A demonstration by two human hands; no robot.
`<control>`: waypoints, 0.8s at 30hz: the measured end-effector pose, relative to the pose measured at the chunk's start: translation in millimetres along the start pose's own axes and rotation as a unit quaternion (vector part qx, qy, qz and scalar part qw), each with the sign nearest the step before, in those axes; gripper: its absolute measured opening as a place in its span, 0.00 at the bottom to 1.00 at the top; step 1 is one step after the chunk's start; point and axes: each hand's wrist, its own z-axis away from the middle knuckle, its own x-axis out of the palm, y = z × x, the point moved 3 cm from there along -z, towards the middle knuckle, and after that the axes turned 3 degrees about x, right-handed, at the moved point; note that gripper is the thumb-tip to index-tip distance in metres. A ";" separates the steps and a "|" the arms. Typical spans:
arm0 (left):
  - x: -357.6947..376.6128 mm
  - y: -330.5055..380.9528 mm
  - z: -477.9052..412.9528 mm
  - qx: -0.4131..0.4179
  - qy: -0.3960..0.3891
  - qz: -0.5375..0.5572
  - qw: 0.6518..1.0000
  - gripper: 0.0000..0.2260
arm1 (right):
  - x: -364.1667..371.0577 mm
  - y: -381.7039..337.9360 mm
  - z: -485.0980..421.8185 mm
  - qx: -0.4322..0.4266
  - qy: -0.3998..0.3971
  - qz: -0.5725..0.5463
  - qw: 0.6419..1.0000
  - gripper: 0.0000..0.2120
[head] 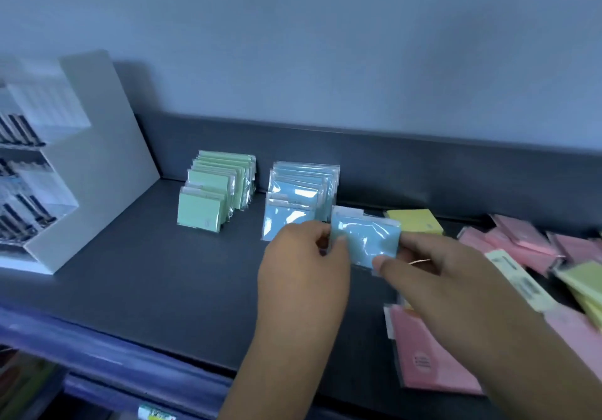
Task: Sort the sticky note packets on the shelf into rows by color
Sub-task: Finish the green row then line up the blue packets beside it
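Nearest the camera, a pink packet (433, 354) lies flat at the front right of the dark shelf (146, 273), partly under the right forearm. Just beyond it, two hands meet over the middle of the shelf and share one blue packet (366, 238), held slightly tilted above the surface. The left hand (303, 276) pinches the packet's left edge between thumb and fingers. The right hand (433, 276) grips its right edge and lower corner, thumb on the front.

To the right lie loose packets: several pink ones (521, 243) in an overlapping heap, their count unclear from blur, and about three pale yellow-green ones (583, 286) near the frame edge.

Just behind the held packet, one yellow packet (415, 220) lies flat. Left of it stands a blue row (299, 191), roughly six packets upright. Farther left stands a green row (216, 188), roughly eight upright. The rows are apart, both running back to the shelf's rear wall.

At far left sits a white rack (81, 159) of blurred items.
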 end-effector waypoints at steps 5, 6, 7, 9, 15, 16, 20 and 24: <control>-26.0 -25.7 -21.0 -0.038 -0.008 0.049 0.998 0.07 | 39.8 -16.4 -20.0 0.012 -0.026 0.027 0.999 0.04; -30.2 -31.5 -26.4 -0.044 -0.024 0.060 0.997 0.05 | 47.5 -19.2 -23.6 0.016 -0.038 0.039 0.998 0.08; -34.4 -37.0 -32.5 -0.047 -0.046 0.070 0.995 0.03 | 55.0 -23.2 -26.8 0.022 -0.045 0.047 0.998 0.11; -43.2 -46.1 -43.6 -0.055 -0.097 0.090 0.990 0.04 | 68.5 -32.4 -33.2 0.029 -0.039 0.061 0.997 0.14; -66.0 -70.1 -82.2 -0.068 -0.173 0.103 0.977 0.10 | 107.9 -42.7 -61.6 0.106 -0.010 0.086 0.991 0.14; -66.7 -72.6 -87.3 -0.075 -0.183 0.103 0.975 0.12 | 113.8 -44.2 -64.3 0.115 -0.010 0.094 0.989 0.14; -70.4 -76.5 -98.5 -0.103 -0.224 0.126 0.961 0.19 | 128.9 -49.2 -71.7 0.144 0.028 0.118 0.982 0.15; -74.9 -83.2 -102.1 -0.093 -0.238 0.148 0.955 0.13 | 135.9 -55.3 -69.7 0.155 0.063 0.113 0.979 0.17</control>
